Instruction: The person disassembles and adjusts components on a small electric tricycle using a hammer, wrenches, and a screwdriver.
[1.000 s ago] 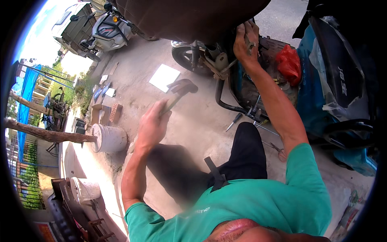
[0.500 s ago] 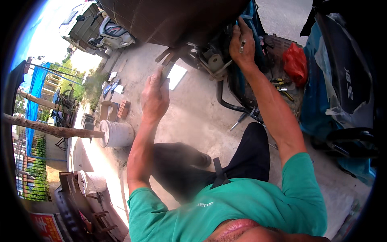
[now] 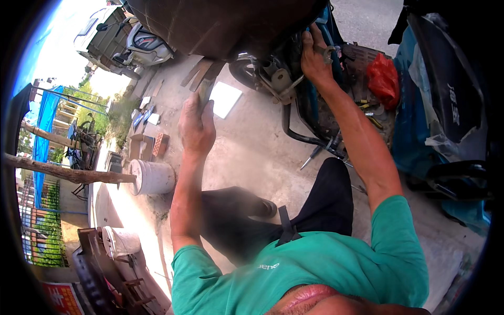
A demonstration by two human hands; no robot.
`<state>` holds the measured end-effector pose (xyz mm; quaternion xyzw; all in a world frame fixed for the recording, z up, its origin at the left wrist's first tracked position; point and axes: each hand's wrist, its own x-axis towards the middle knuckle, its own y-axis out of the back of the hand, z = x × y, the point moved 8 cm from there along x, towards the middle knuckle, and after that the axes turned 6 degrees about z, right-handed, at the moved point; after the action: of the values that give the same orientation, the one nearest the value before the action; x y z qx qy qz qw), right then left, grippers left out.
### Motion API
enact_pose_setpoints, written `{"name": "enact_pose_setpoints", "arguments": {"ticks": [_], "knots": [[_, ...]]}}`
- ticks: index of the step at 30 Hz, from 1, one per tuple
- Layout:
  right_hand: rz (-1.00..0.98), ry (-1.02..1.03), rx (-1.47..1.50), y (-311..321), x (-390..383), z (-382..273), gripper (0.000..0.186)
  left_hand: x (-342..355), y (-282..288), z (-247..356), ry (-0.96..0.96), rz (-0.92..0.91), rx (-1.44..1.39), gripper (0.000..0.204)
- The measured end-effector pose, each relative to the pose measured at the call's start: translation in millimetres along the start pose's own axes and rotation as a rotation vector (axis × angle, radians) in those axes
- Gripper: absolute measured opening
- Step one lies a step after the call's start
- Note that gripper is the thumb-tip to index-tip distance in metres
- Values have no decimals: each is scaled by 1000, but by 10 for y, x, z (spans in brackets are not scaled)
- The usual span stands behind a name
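My left hand [image 3: 197, 123] is closed around the lower end of a flat tool whose brown, strip-like top [image 3: 202, 73] splits into separate prongs; its exact kind I cannot make out. At the blue vehicle's dark metal front frame [image 3: 281, 79], my right hand [image 3: 317, 65] reaches up with its fingers bent and partly hidden. A grey metal piece with a rounded end [image 3: 328, 54], like the end of a wrench, sticks out beside that hand. A large dark brown shape [image 3: 226, 26] covers the upper middle and hides part of the frame.
On the vehicle's floorboard lie a red plastic bag [image 3: 383, 81] and yellow-handled tools [image 3: 374, 122]. A dark seat [image 3: 443, 79] is at the right. A white panel [image 3: 224, 100] lies on the concrete; white buckets [image 3: 152, 177] and a wooden pole [image 3: 68, 170] stand left.
My left hand and the flat tool have moved slightly left. The right hand has turned a little, and the metal piece beside it now sits higher and further right.
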<state>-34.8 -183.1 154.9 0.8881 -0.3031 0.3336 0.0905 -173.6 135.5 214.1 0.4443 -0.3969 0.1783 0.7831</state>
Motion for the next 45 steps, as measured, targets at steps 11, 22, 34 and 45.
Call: {"name": "enact_pose_setpoints", "arguments": {"ticks": [11,22,34,45], "knots": [[-26,-21,-19,-16,-21,-17,48,-17,-231,-71,34,-65,-60,43],[-29,-36,-28,-29,-13,1,52,24,-415,-129,94,-204,-75,44],[-16,-16,-39,-31,4,23,51,-19,-428,-70,160,-198,-103,43],[-39,-80,-36,-52,-16,11,51,-41,-389,-110,188,-211,-88,45]]}}
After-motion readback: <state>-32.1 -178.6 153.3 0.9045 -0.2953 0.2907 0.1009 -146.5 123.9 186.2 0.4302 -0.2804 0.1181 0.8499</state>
